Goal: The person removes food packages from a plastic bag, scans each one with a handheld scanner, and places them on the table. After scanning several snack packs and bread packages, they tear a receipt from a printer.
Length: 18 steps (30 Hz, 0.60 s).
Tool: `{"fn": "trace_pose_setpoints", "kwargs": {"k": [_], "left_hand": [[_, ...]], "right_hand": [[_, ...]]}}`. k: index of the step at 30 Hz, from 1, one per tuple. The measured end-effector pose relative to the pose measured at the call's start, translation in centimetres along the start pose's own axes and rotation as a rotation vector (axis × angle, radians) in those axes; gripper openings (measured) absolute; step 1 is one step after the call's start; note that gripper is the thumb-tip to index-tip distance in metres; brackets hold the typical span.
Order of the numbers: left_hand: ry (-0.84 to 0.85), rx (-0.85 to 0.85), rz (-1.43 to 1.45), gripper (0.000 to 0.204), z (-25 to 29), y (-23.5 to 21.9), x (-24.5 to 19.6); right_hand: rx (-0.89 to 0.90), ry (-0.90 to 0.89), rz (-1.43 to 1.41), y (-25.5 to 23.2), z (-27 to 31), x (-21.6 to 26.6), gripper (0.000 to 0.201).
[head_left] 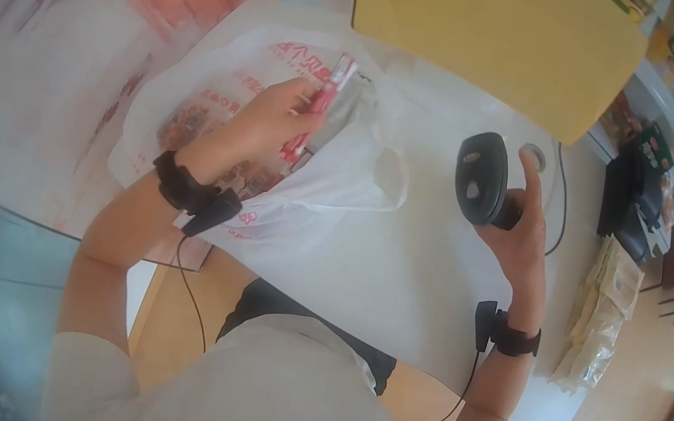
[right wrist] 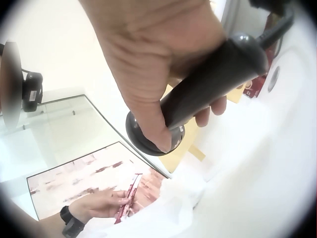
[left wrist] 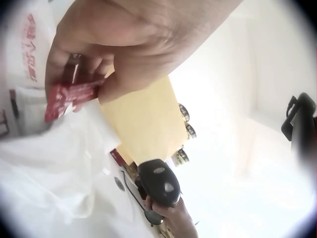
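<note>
My left hand (head_left: 274, 117) pinches a slim red-and-clear wrapped packet (head_left: 326, 100) between thumb and fingers, above a white plastic bag (head_left: 343, 171) with red print. Inside the bag lie several packaged items (head_left: 190, 128), partly covered by the film. In the left wrist view the red wrapper (left wrist: 62, 101) sticks out below the fingers. On the other side, my right hand (head_left: 522, 233) grips the handle of a black barcode scanner (head_left: 481, 178), its head raised over the white table. The right wrist view shows the fingers wrapped round the dark scanner handle (right wrist: 210, 82).
A yellow panel (head_left: 491, 36) stands at the back of the white table (head_left: 382, 263). A cable (head_left: 565, 204) runs along the right side. Further right are a black device (head_left: 627, 206) and stacked clear packets (head_left: 600, 317). A red-and-white painted panel (head_left: 49, 64) borders the left.
</note>
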<state>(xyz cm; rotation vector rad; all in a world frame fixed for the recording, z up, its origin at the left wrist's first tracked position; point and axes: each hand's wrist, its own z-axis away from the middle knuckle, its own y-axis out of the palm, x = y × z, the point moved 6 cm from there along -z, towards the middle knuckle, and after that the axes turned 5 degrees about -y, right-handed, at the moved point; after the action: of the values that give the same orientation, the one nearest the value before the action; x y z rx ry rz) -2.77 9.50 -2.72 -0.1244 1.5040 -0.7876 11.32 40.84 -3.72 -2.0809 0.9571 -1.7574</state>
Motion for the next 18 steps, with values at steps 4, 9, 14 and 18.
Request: {"fn": "trace_pose_setpoints", "kwargs": {"k": [4,9,14,18], "left_hand": [[-0.330,0.112,-0.137,0.026,2.3,-2.3,5.1],[-0.276,0.240,-0.424,0.030,4.6,-0.8,4.7],[-0.153,0.405,-0.697,0.020,5.0,0.7,5.5],[-0.172,0.458,-0.887,0.021,4.5,1.5,5.4]], "right_hand": [[0.009,0.031,0.030,1.0,-0.2,-1.5,0.095],[-0.014,0.024,0.053,1.2,-0.3,-2.3,0.093],[-0.053,0.039,0.022,0.9,-0.5,-2.4,0.092],[-0.050,0.073,0.015,0.8,-0.5,-2.7,0.091]]}}
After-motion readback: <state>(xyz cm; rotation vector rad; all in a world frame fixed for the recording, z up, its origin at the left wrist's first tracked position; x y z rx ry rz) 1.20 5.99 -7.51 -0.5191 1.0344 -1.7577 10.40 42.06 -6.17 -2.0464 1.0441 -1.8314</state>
